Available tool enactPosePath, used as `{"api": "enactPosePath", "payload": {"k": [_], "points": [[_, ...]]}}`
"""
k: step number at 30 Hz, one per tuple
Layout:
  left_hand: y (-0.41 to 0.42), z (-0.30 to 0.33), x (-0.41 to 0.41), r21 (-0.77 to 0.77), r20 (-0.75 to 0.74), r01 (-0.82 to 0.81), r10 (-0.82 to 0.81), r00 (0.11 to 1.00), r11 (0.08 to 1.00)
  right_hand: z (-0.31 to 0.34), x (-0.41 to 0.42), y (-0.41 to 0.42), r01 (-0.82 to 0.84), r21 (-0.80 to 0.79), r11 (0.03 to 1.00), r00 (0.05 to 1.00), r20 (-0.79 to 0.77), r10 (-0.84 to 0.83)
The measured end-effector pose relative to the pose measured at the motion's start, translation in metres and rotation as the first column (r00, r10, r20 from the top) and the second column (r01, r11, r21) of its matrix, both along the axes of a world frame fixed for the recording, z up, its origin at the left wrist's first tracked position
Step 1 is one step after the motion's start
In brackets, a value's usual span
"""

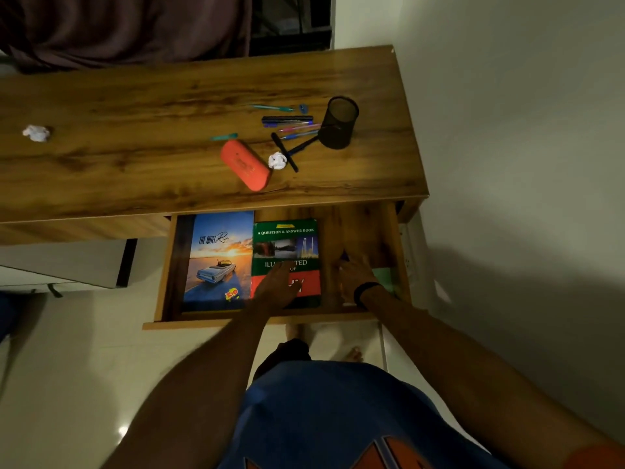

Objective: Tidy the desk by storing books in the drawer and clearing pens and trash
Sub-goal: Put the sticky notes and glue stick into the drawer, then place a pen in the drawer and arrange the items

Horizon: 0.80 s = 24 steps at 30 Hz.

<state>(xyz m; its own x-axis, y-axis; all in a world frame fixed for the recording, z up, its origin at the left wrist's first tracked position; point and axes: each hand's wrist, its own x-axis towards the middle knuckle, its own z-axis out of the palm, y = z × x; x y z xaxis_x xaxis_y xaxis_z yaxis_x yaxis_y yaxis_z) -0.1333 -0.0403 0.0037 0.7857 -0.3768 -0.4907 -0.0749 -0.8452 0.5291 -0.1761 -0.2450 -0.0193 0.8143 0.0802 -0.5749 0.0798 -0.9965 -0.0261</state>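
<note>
Left grip: your left hand [275, 286] lies flat with straight fingers on the green-and-red book [287, 245], pressing it, not clasping it.
Right grip: your right hand [355, 275] reaches into the right part of the drawer [394, 231]; blur hides whether it grasps the pale green thing [384, 277] beside it.
Books: the car-cover book [218, 262] and the green-and-red book lie side by side in the open drawer.
Surface: scattered pens [291, 125], a black mesh pen cup [340, 123], a red case [245, 165], one paper ball [278, 160] by the pens, another paper wad [36, 133] far left.
</note>
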Motion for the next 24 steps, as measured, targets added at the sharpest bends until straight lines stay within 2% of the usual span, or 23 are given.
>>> {"api": "enactPosePath", "payload": {"k": [2, 4, 7, 10, 13, 16, 20, 24], "points": [[0.003, 0.001, 0.003, -0.006, 0.000, 0.015, -0.015, 1.000, 1.000, 0.008, 0.002, -0.002, 0.013, 0.052, 0.999, 1.000, 0.028, -0.014], [0.004, 0.005, 0.013, -0.018, 0.009, 0.041, -0.041, 0.999, 0.999, 0.017, 0.010, 0.000, 0.066, 0.195, 0.978, 0.996, 0.053, -0.078], [0.006, 0.011, 0.038, -0.068, 0.032, 0.046, -0.044, 0.999, 0.997, 0.034, 0.044, 0.004, 0.141, 0.408, 0.902, 0.981, 0.069, -0.184], [0.016, 0.026, 0.074, -0.055, 0.112, 0.032, -0.026, 0.993, 0.998, 0.066, 0.092, 0.014, 0.149, 0.498, 0.854, 0.954, 0.156, -0.257], [0.033, 0.046, 0.115, -0.028, 0.241, -0.025, 0.031, 0.970, 0.999, 0.098, 0.140, 0.037, 0.142, 0.533, 0.834, 0.910, 0.261, -0.322], [0.056, 0.054, 0.160, -0.012, 0.301, -0.053, 0.054, 0.952, 0.999, 0.118, 0.189, 0.067, 0.126, 0.553, 0.824, 0.886, 0.310, -0.344], [0.095, 0.064, 0.213, 0.015, 0.285, -0.084, 0.076, 0.955, 0.996, 0.135, 0.248, 0.109, 0.071, 0.453, 0.889, 0.904, 0.347, -0.249], [0.123, 0.051, 0.259, 0.127, 0.227, -0.049, 0.019, 0.974, 0.991, 0.136, 0.300, 0.139, 0.078, 0.439, 0.895, 0.918, 0.318, -0.236]]}}
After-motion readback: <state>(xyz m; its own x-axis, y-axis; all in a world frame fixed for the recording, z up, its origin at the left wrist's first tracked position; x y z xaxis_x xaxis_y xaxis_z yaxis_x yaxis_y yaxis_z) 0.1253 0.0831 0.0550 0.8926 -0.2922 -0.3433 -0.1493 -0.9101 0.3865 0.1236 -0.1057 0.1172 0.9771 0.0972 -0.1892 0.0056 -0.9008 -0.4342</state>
